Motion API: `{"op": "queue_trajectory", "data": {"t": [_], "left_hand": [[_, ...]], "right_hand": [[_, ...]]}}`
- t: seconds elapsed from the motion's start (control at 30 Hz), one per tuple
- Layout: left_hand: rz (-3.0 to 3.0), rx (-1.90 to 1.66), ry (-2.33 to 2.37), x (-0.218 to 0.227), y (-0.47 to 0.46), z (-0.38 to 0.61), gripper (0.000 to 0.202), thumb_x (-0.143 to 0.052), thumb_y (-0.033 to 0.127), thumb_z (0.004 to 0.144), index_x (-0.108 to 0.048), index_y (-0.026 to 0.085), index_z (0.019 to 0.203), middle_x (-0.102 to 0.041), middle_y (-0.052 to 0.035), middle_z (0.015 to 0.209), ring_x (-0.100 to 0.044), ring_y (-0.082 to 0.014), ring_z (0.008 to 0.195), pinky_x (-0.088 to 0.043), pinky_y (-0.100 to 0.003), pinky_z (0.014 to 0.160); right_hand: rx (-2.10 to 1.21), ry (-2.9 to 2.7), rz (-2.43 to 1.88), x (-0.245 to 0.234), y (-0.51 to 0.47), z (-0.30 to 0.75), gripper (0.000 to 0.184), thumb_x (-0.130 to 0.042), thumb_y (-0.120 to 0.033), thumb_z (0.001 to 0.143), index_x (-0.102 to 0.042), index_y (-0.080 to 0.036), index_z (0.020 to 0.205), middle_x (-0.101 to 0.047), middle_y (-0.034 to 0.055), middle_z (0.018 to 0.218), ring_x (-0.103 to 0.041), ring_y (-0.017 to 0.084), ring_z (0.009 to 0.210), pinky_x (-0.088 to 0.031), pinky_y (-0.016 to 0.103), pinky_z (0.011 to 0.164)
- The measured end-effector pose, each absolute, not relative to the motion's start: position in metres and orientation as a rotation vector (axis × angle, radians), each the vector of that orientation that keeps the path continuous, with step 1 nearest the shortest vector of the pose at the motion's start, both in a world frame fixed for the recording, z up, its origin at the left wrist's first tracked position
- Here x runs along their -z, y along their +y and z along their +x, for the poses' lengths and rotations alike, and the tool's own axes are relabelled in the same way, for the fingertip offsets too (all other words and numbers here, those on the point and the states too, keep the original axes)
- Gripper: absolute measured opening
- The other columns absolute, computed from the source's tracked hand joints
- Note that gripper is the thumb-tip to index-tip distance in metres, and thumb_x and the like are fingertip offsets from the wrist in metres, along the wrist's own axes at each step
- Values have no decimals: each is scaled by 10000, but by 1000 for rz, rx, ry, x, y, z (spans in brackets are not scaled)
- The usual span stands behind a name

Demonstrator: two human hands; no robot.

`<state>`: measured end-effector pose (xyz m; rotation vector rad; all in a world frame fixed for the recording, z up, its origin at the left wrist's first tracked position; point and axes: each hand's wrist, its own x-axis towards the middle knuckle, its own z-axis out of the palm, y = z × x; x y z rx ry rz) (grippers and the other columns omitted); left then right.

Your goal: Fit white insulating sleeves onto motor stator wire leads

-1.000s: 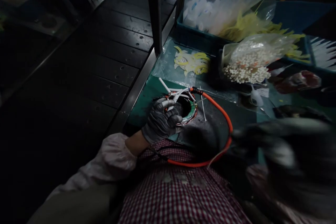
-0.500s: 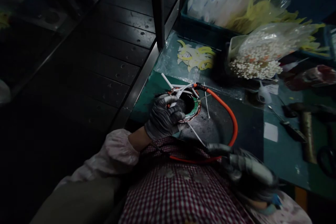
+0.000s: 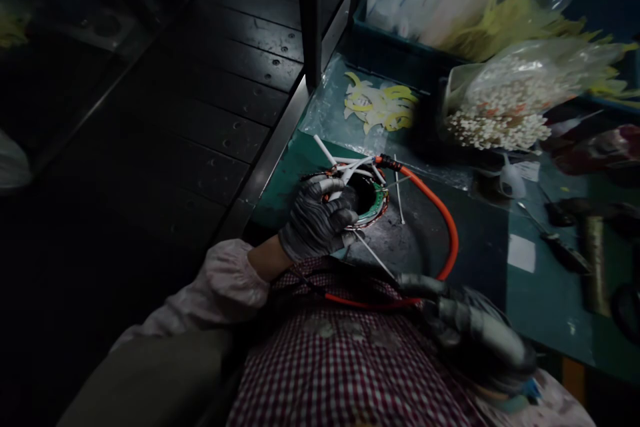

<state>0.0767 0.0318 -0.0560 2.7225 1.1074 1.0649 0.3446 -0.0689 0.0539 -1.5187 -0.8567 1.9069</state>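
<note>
Thin white strand (image 3: pixel 376 257) held taut from a round copper-wound stator ring (image 3: pixel 382 203).
The left hand (image 3: pixel 320 221) fingers clamp the ring and the right hand (image 3: pixel 470 337) fingers pinch the strand; pull straight, clear of the orange cable (image 3: pixel 451 230).

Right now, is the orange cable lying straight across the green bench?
No, the orange cable bends in a wide loop from the round coil gripped by the left hand back to the right hand.
</note>
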Motion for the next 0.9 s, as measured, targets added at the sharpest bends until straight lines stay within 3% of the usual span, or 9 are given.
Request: {"op": "queue_trajectory", "data": {"t": [0.13, 0.27, 0.33, 0.4, 0.5, 0.63, 0.8, 0.9], "left_hand": [[2690, -1102, 1087, 55, 31, 78, 263, -748, 499, 940, -775, 261, 1048, -774, -77, 1110, -661, -342, 1301, -530, -589, 1194], [2675, -1243, 1083, 51, 32, 79, 244, -730, 472, 968, -764, 236, 1020, -756, -92, 1198, -672, -327, 1279, -562, -565, 1145], [2685, -1254, 1043, 49, 34, 77, 251, -732, 471, 972, -755, 230, 1034, -762, -88, 1210, -678, -327, 1270, -571, -565, 1129], [2693, -1216, 977, 49, 36, 75, 236, -752, 439, 954, -752, 231, 1065, -789, -75, 1200, -683, -333, 1270, -574, -564, 1129], [2683, -1160, 952, 51, 37, 72, 219, -760, 390, 937, -771, 250, 1106, -833, -44, 1147, -700, -331, 1278, -583, -551, 1133], [2666, -1179, 944, 55, 36, 74, 169, -771, 380, 947, -789, 288, 1087, -857, -18, 1078, -749, -300, 1212, -594, -563, 1124], [2642, -1308, 956, 54, 36, 77, 202, -834, 380, 887, -754, 273, 1038, -861, 2, 1055, -740, -316, 1220, -608, -548, 1087], [2647, -1321, 931, 54, 36, 78, 201, -778, 388, 932, -744, 268, 1089, -865, 4, 1094, -733, -301, 1224, -600, -533, 1088]], "right_hand": [[-1863, -747, -1573, -55, -74, 347, 476, -891, -598, 817, -904, -173, 1030, -614, 33, 611, -428, 106, 510, -422, 274, 520], [-1846, -1011, -1489, -37, -72, 344, 477, -800, -610, 912, -897, -188, 1112, -687, 62, 625, -569, 168, 517, -509, 311, 518], [-1596, -1352, -1461, -21, -63, 335, 411, -725, -598, 966, -895, -256, 1118, -809, 103, 813, -731, 247, 686, -631, 388, 638], [-1210, -1651, -1465, -4, -48, 323, 318, -705, -559, 972, -885, -317, 1074, -858, 94, 991, -801, 287, 874, -681, 443, 803], [-841, -1831, -1542, 14, -19, 307, 256, -745, -511, 951, -854, -298, 1045, -851, 71, 932, -804, 277, 825, -671, 405, 763], [-663, -1962, -1545, 14, 14, 300, 307, -708, -449, 995, -830, -273, 1214, -864, 106, 1044, -816, 303, 879, -647, 406, 775], [-867, -1858, -1369, 8, 30, 294, 219, -693, -414, 999, -844, -256, 1008, -842, 77, 903, -783, 258, 803, -625, 380, 765], [-1126, -1570, -1275, 4, 34, 295, 273, -681, -474, 1028, -837, -251, 1008, -847, 53, 953, -785, 238, 850, -649, 380, 805]]}}
